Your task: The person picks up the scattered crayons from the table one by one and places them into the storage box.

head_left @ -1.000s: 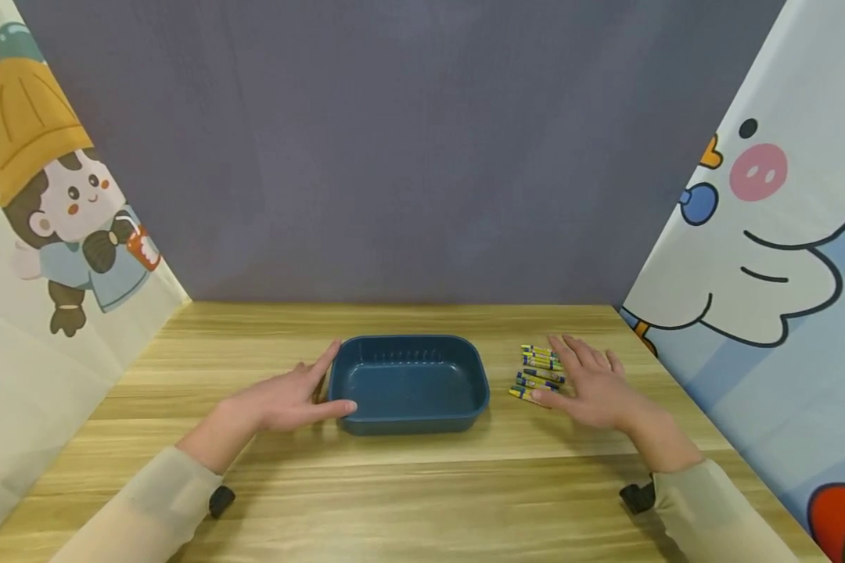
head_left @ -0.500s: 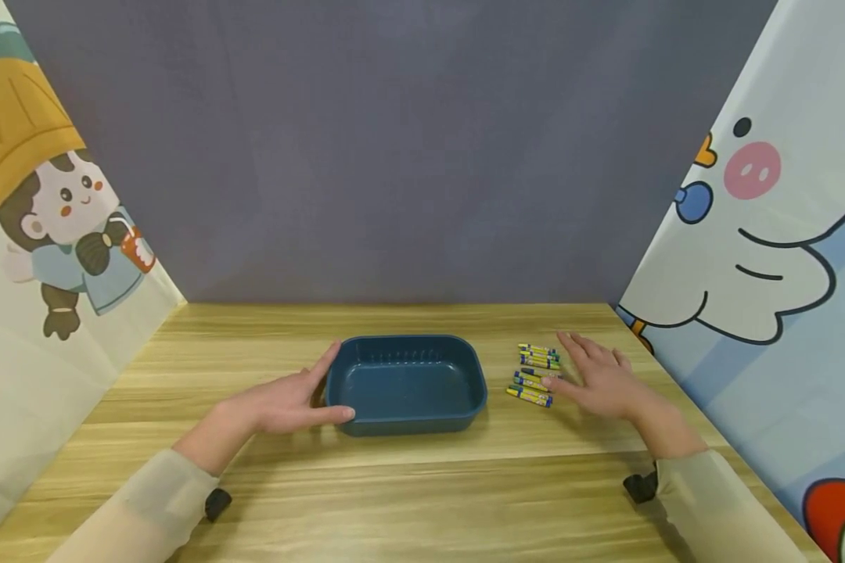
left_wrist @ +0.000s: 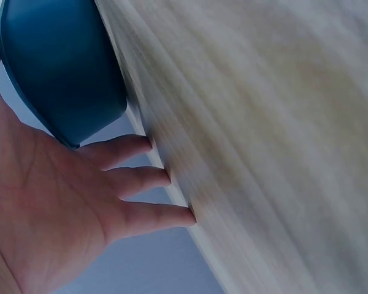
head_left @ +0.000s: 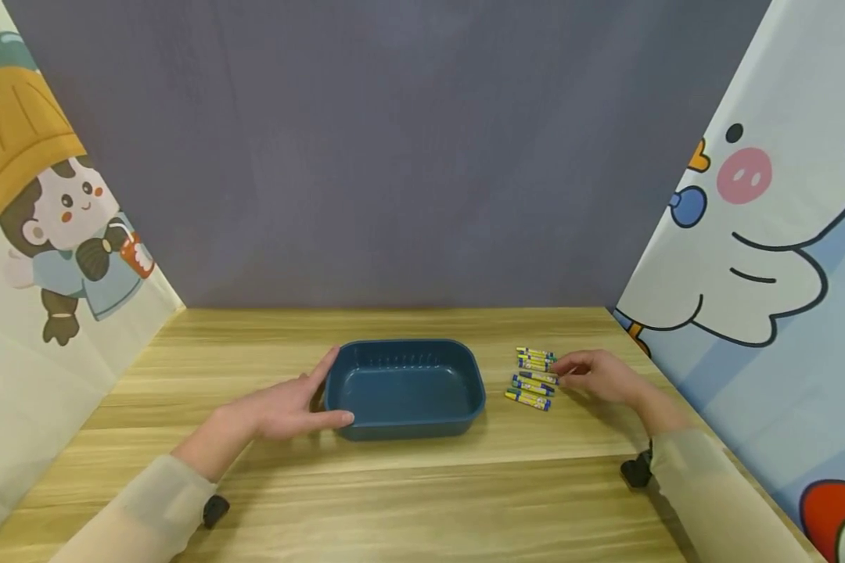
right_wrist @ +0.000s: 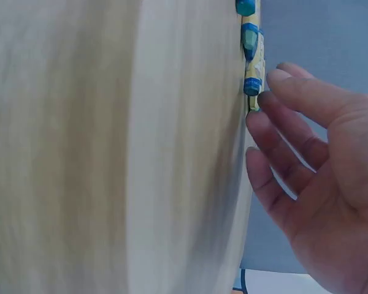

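With my left hand [head_left: 282, 412] I touch the blue tray [head_left: 404, 430] at its left end. My right hand [head_left: 602, 378] is close beside the right ends of the yellow crayons [head_left: 528, 401]. Both tray and crayons are on the wooden table [head_left: 408, 504].

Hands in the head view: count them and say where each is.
2: the left hand touching the left end of the blue tray, the right hand by the right ends of the crayons.
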Motion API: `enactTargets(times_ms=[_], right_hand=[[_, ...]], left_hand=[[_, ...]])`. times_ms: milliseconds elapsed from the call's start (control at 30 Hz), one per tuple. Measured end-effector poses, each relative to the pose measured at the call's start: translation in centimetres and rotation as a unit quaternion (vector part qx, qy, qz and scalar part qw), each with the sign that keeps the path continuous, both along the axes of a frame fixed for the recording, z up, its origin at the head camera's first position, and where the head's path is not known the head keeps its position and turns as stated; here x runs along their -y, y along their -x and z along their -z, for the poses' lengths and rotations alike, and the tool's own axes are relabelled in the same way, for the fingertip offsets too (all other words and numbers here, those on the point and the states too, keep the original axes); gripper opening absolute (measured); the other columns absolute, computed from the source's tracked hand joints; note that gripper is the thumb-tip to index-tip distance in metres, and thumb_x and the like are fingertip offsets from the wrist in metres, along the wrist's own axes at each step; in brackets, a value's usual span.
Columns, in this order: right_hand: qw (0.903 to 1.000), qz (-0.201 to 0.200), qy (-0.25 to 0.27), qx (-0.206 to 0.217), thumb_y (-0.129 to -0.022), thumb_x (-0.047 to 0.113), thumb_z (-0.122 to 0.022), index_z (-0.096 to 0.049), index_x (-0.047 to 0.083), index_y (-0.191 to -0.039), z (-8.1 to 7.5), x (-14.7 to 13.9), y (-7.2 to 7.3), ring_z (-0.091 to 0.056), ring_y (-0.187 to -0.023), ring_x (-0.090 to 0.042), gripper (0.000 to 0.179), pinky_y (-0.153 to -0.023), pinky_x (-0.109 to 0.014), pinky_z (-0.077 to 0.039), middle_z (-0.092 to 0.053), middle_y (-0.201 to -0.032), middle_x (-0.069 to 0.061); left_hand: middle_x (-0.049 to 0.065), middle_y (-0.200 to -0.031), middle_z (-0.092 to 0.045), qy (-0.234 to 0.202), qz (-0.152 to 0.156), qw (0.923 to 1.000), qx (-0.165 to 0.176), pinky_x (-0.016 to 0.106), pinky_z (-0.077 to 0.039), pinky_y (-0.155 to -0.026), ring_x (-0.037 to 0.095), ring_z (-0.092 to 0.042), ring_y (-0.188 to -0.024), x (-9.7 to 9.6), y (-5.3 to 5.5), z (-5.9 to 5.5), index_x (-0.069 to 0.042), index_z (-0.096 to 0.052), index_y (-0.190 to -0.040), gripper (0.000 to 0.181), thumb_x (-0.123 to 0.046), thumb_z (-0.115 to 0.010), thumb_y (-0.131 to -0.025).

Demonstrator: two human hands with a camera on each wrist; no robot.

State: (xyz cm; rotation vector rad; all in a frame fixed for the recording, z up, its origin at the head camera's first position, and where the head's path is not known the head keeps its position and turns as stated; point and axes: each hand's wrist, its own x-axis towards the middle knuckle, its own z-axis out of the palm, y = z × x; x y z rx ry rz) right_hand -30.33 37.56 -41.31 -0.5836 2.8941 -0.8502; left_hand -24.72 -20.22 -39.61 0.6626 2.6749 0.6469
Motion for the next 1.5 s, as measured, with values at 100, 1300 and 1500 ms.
enactTargets(times_ms=[100, 1300, 1500], right_hand=[[1.0, -0.007, -0.002, -0.003, -0.102, 0.014, -0.078, -0.081, 0.01, -0.129, 0.3, 0.3, 0.2, -0.07, -0.099, -0.014, 0.027, -0.081, -0.027, -0.057, -0.082, -0.12, -0.01], [0.9991, 0.019, -0.014, -0.035, -0.11, 0.024, -0.069, -0.077, 0.018, -0.14, -2.9, 4.9, -0.1, -0.053, -0.071, -0.013, 0.031, -0.059, -0.03, -0.043, -0.075, -0.12, -0.009], [0.999, -0.009, 0.012, -0.042, -0.11, 0.027, -0.069, -0.078, 0.021, -0.139, -4.7, 7.8, 0.1, -0.048, -0.059, -0.011, 0.03, -0.053, -0.03, -0.043, -0.074, -0.121, -0.008]], left_hand=[[0.038, -0.171, -0.034, 0.001, 0.0, 1.0, -0.004, 0.066, -0.04, -0.126, 0.052, -0.053, -0.15, 0.0, 0.0, 0.0, -0.025, 0.019, -0.176, 0.121, -0.077, -0.06, -0.101], [0.036, -0.169, -0.04, -0.003, -0.004, 1.0, 0.002, 0.068, -0.038, -0.126, 0.054, -0.045, -0.155, 0.0, -0.1, 0.1, -0.025, 0.019, -0.176, 0.121, -0.078, -0.06, -0.1], [0.037, -0.166, -0.044, -0.004, -0.005, 1.0, -0.004, 0.067, -0.038, -0.127, 0.052, -0.049, -0.153, 0.0, -0.2, 0.2, -0.023, 0.018, -0.176, 0.121, -0.077, -0.06, -0.101]])
